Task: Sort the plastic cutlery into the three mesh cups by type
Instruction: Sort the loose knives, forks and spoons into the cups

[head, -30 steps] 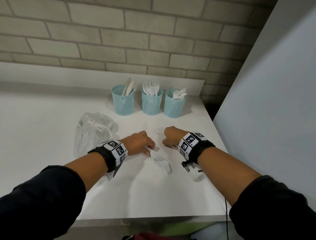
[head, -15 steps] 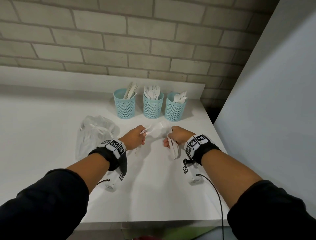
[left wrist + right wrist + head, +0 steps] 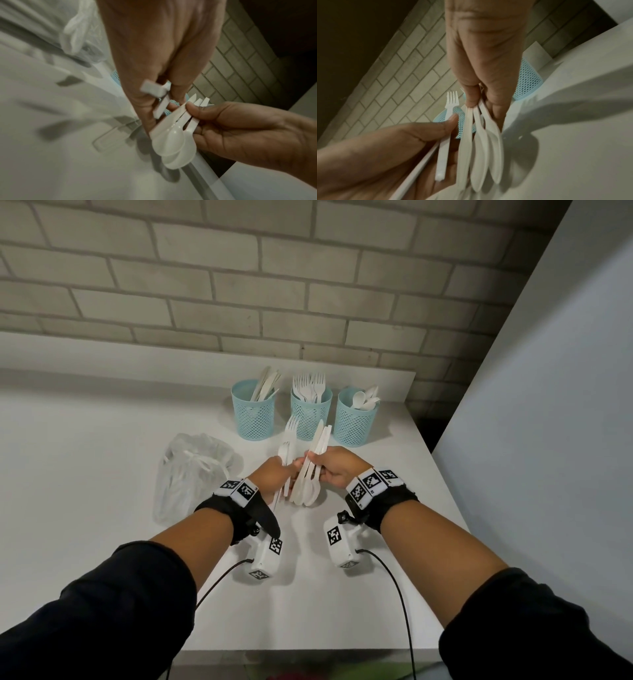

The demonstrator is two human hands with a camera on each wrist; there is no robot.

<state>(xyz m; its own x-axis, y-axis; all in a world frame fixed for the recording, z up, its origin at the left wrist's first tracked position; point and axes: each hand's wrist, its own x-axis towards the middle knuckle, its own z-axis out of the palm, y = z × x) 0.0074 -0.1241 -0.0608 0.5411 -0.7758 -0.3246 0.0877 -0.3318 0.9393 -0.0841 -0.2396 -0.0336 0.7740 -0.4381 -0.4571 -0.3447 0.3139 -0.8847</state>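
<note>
Three blue mesh cups stand at the back of the table: the left cup (image 3: 253,414) holds knives, the middle cup (image 3: 311,414) forks, the right cup (image 3: 356,419) spoons. My left hand (image 3: 274,479) grips a white fork (image 3: 291,433), tines up, along with a second white handle. In the right wrist view the fork (image 3: 452,100) rises above the left thumb. My right hand (image 3: 339,467) pinches several white spoons (image 3: 308,491) by their handles, bowls hanging down. The spoons (image 3: 175,135) are fanned out in the left wrist view. Both hands hover close together above the table.
A crumpled clear plastic bag (image 3: 191,470) lies on the white table (image 3: 102,474) left of my hands. A brick wall runs behind the cups. A grey panel (image 3: 548,440) stands along the table's right side. The front edge (image 3: 308,655) is near my elbows.
Both hands have lifted off the table with cutlery and come together. The left hand's fork now points upward, and the spoons hang from the right hand.
</note>
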